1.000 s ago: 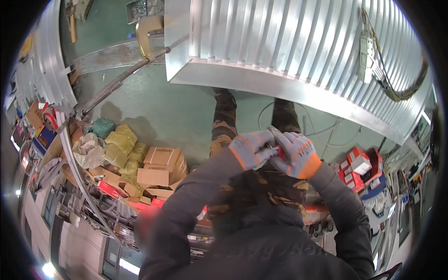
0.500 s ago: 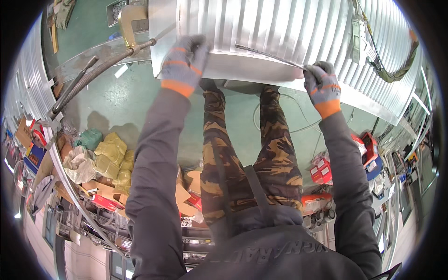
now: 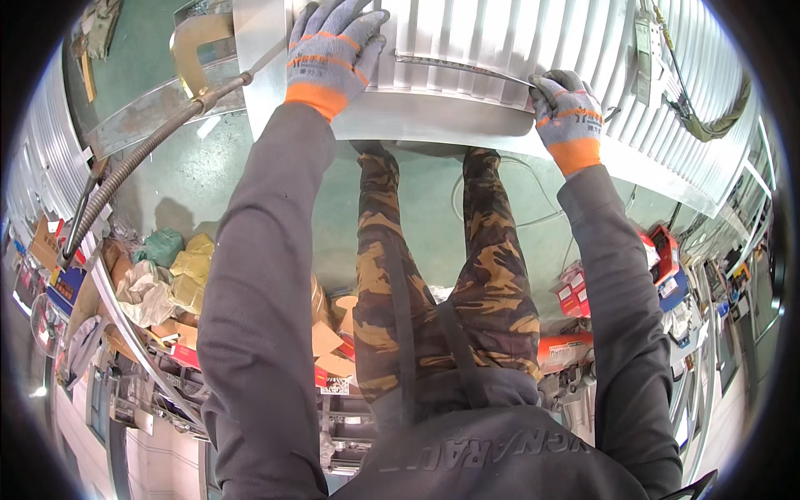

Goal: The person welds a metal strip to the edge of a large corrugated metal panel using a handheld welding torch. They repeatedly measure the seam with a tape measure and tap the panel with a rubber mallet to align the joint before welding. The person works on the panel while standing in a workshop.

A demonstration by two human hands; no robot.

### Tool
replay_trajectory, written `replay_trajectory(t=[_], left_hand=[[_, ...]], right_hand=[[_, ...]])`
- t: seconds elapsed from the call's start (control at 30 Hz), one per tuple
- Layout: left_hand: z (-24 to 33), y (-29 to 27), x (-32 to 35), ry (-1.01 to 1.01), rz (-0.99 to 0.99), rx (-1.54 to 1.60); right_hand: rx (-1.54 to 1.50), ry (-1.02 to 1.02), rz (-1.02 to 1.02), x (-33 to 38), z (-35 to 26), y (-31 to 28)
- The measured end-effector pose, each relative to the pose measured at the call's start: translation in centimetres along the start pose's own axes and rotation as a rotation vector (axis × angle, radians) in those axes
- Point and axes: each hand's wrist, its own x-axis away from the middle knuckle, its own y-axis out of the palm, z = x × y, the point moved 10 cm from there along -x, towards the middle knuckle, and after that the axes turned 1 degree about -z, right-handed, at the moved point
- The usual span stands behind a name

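Observation:
My left hand [image 3: 329, 62], in a grey glove with an orange cuff, lies with fingers stretched out over the left part of a large ribbed metal panel [image 3: 467, 104]. It holds nothing that I can see. Farther right, my right hand [image 3: 568, 112], gloved alike, is closed on one end of a thin steel ruler [image 3: 467, 67]. The ruler slants up to the left across the panel's ribs, its far end short of my left hand. Small marks run along it, too fine to read.
A large C-clamp [image 3: 190, 54] with a long threaded screw [image 3: 137, 150] stands at the panel's left corner. A green strap [image 3: 708, 129] lies on the panel's right side. Yellow bags [image 3: 193, 271], cardboard and red boxes [image 3: 573, 296] are behind me. A cable loops over the green floor.
Both hands have moved away from me over the panel. My left hand has gone from curled to spread fingers. The ruler has shifted forward and left with my right hand.

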Motion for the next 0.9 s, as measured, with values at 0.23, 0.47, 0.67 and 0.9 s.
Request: replay_trajectory(t=[0.23,0.47,0.67,0.9], left_hand=[[0.2,2.4,2.8,0.05,-0.013,-0.104],[0.3,2.2,2.8,0.044,0.01,-0.148],[0.9,1.6,2.2,0.065,-0.011,-0.066],[-4.3,6.6,-5.4,-0.19,-0.596,-0.388]], right_hand=[[0.176,-0.096,-0.129,-0.8,-1.0,1.0],[0.19,-0.078,-0.192,-1.0,-1.4,1.1],[0.196,-0.102,-0.183,-1.0,-1.1,1.4],[0.194,-0.11,-0.155,-1.2,-1.1,1.7]])
